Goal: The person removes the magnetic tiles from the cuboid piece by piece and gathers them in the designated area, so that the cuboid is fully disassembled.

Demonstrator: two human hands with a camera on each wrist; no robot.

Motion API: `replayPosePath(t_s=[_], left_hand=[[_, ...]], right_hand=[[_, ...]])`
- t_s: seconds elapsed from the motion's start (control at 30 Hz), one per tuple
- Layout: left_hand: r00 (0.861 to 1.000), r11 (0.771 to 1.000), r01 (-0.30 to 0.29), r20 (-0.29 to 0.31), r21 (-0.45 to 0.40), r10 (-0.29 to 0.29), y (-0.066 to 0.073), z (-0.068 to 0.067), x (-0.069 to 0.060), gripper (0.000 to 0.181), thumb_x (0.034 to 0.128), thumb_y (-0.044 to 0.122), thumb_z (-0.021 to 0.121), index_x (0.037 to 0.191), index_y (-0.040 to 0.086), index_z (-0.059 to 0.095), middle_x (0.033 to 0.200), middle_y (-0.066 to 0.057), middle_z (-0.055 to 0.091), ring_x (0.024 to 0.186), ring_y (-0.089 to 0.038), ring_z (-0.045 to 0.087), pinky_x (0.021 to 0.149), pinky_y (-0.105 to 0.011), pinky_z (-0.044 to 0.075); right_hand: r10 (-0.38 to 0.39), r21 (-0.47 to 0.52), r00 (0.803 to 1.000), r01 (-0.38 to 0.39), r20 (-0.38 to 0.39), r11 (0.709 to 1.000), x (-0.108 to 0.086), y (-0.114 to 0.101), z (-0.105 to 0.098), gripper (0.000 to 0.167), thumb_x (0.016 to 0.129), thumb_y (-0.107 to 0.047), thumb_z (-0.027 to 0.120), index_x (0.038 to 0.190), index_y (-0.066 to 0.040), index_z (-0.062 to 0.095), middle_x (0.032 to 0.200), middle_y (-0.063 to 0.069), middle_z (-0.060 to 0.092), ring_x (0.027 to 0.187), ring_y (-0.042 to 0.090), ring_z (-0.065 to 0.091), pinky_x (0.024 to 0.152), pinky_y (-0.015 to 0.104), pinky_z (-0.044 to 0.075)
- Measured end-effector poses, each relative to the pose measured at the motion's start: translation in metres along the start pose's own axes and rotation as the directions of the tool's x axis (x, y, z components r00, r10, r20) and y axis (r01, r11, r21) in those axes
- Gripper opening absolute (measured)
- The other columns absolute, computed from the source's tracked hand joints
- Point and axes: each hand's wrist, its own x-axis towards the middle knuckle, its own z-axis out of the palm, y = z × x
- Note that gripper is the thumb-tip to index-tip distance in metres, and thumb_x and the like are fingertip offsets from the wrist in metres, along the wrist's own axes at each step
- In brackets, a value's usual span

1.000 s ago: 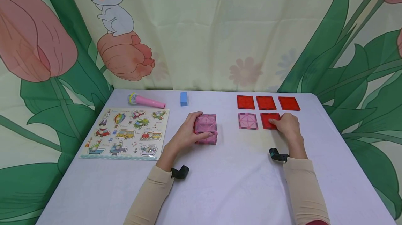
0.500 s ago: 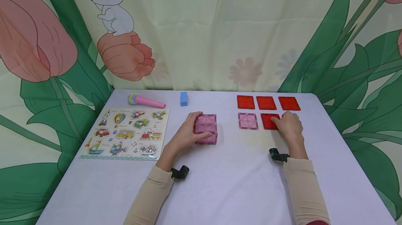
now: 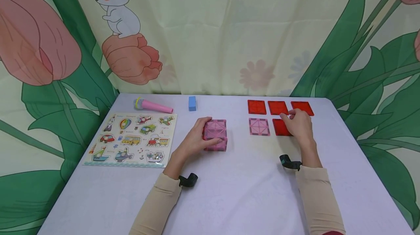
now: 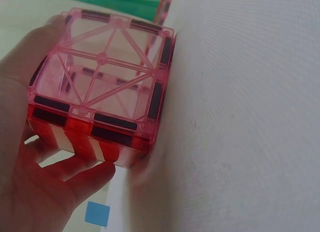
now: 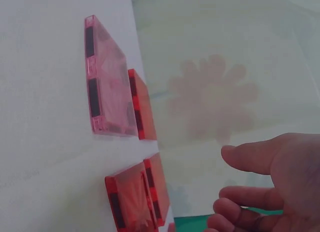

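Pink translucent box (image 3: 215, 130) is standing on the white table (image 3: 242, 191), around centre. Your left hand (image 3: 193, 142) is gripping it from the left, fingers curling round it, thumb pressing on its near edge; one side is showing red in the left wrist view.

Your right hand (image 3: 302, 126) is hovering by the tiles, right side, holding nothing: thumb standing apart from the fingers, which are bending loosely close together.

Near row: pink tile (image 3: 259, 126) is lying left, near red tile (image 3: 281, 127) right, just beside your hand. Far row: three red tiles (image 3: 257, 107), the rightmost partly hiding behind your fingers.

Far left: pink microphone (image 3: 154, 106), blue block (image 3: 192, 103). Picture board (image 3: 113, 147) is lying left of your left hand.
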Motion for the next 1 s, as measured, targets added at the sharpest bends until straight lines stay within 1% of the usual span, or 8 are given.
replayPosePath(t_s=[0.23, 0.43, 0.63, 0.8, 0.87, 1.0], left_hand=[[1.0, 1.0, 0.007, 0.0, 0.002, -0.007, 0.0, 0.0, 0.0, 0.09, 0.0786, 0.053, 0.079, 0.151, 0.026, 0.034, 0.144, 0.002, 0.043, 0.117, -0.02, 0.052, 0.104, -0.043, 0.049], [1.0, 1.0, -0.005, -0.003, -0.004, 0.005, 0.0, 0.001, 0.001, 0.09, 0.0787, 0.053, 0.08, 0.151, 0.023, 0.034, 0.144, 0.002, 0.043, 0.118, -0.02, 0.052, 0.105, -0.043, 0.049], [1.0, 1.0, 0.002, -0.001, -0.004, -0.002, -0.001, 0.001, 0.001, 0.089, 0.0789, 0.053, 0.08, 0.151, 0.025, 0.034, 0.144, 0.003, 0.043, 0.118, -0.019, 0.052, 0.105, -0.042, 0.049], [1.0, 1.0, 0.007, 0.003, -0.005, -0.007, -0.002, 0.001, 0.001, 0.092, 0.0786, 0.053, 0.08, 0.152, 0.022, 0.034, 0.145, 0.002, 0.043, 0.118, -0.02, 0.052, 0.104, -0.043, 0.049], [1.0, 1.0, 0.008, 0.004, -0.006, -0.008, -0.002, 0.001, 0.001, 0.093, 0.0788, 0.052, 0.08, 0.153, 0.021, 0.034, 0.145, 0.002, 0.043, 0.118, -0.02, 0.052, 0.104, -0.043, 0.049], [1.0, 1.0, 0.011, 0.006, -0.002, -0.011, -0.002, 0.001, 0.001, 0.092, 0.0791, 0.053, 0.079, 0.152, 0.022, 0.033, 0.145, 0.002, 0.043, 0.119, -0.02, 0.051, 0.105, -0.043, 0.049]], right_hand=[[-0.065, 0.044, 0.998, 0.065, -0.018, 0.997, -0.004, -0.008, -0.003, 0.053, 0.099, -0.035, 0.06, 0.133, 0.005, 0.054, 0.123, 0.026, 0.057, 0.109, 0.039, 0.054, 0.087, 0.05, 0.058], [-0.099, 0.051, 0.995, 0.1, -0.027, 0.994, -0.007, -0.013, -0.006, 0.053, 0.098, -0.034, 0.061, 0.134, 0.003, 0.053, 0.126, 0.026, 0.057, 0.112, 0.04, 0.054, 0.088, 0.053, 0.058], [-0.11, 0.058, 0.994, 0.111, -0.024, 0.992, -0.009, -0.018, -0.008, 0.053, 0.098, -0.035, 0.06, 0.135, 0.003, 0.053, 0.127, 0.026, 0.056, 0.112, 0.04, 0.055, 0.088, 0.052, 0.058], [-0.115, 0.071, 0.993, 0.116, -0.019, 0.991, -0.014, -0.023, -0.011, 0.054, 0.098, -0.036, 0.061, 0.136, 0.002, 0.053, 0.128, 0.025, 0.056, 0.114, 0.041, 0.055, 0.089, 0.053, 0.058], [-0.132, 0.081, 0.991, 0.132, -0.013, 0.988, -0.016, -0.026, -0.012, 0.055, 0.098, -0.037, 0.062, 0.136, 0.002, 0.052, 0.127, 0.025, 0.056, 0.114, 0.041, 0.055, 0.089, 0.054, 0.057], [-0.174, 0.099, 0.985, 0.173, 0.003, 0.98, -0.019, -0.031, -0.011, 0.058, 0.097, -0.04, 0.062, 0.137, 0.001, 0.052, 0.125, 0.024, 0.057, 0.112, 0.04, 0.056, 0.089, 0.052, 0.057]])
